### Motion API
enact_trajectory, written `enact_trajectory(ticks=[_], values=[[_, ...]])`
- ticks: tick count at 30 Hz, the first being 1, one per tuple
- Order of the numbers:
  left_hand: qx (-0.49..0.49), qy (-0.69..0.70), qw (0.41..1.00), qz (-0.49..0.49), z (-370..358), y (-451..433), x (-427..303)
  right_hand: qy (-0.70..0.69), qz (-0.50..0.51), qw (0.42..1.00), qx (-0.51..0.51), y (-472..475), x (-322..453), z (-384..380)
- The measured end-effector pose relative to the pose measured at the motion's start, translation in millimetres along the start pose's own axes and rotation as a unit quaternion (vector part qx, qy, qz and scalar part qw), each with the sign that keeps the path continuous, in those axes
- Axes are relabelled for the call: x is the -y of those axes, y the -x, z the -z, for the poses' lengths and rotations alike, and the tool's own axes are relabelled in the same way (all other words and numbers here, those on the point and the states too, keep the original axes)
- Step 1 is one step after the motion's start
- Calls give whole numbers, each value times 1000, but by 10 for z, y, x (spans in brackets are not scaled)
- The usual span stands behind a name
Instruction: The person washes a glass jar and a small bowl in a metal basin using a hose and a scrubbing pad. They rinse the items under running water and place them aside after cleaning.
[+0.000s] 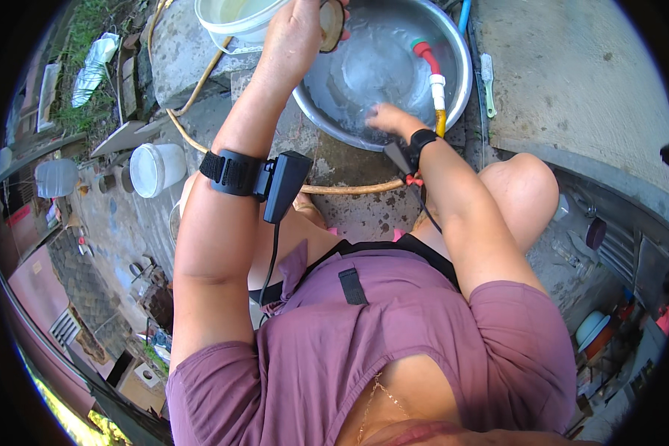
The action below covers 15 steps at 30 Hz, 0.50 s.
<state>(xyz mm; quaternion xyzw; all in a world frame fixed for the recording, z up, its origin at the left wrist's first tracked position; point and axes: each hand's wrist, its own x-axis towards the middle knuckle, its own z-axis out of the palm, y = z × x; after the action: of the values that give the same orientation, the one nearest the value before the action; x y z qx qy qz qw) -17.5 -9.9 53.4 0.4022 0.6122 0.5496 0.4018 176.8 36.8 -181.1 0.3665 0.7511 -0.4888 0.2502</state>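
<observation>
My left hand (300,30) is at the top of the view, beside the rim of a wide metal basin (466,61). It grips a small round brown object (332,27) with a dark rim, partly hidden by the hand and cut off by the picture's edge; its exact kind is unclear. Water (362,61) fills the basin. Over the basin's near side, my right hand (391,119) is blurred by motion, fingers down at the water. Whether it holds anything is not visible. A hose end with a red fitting (423,50) and white connector (437,92) hangs over the rim.
A translucent plastic bucket (231,25) stands left of the basin on a concrete block (181,72). A yellow hose (345,189) crosses the ground before my feet. A scrubbing brush (488,83) lies on the concrete ledge (568,72) at right. Farther left is a white bucket (156,170).
</observation>
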Motion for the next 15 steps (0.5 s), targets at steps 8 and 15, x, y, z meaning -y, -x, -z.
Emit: enact_trajectory(ticks=[8, 15], values=[[-8, -44, 998, -41, 22, -109, 27, 194, -39, 924, -326, 192, 133, 681], [-12, -135, 988, -70, -10, -132, 238, 230, -19, 962, -146, 175, 93, 216]])
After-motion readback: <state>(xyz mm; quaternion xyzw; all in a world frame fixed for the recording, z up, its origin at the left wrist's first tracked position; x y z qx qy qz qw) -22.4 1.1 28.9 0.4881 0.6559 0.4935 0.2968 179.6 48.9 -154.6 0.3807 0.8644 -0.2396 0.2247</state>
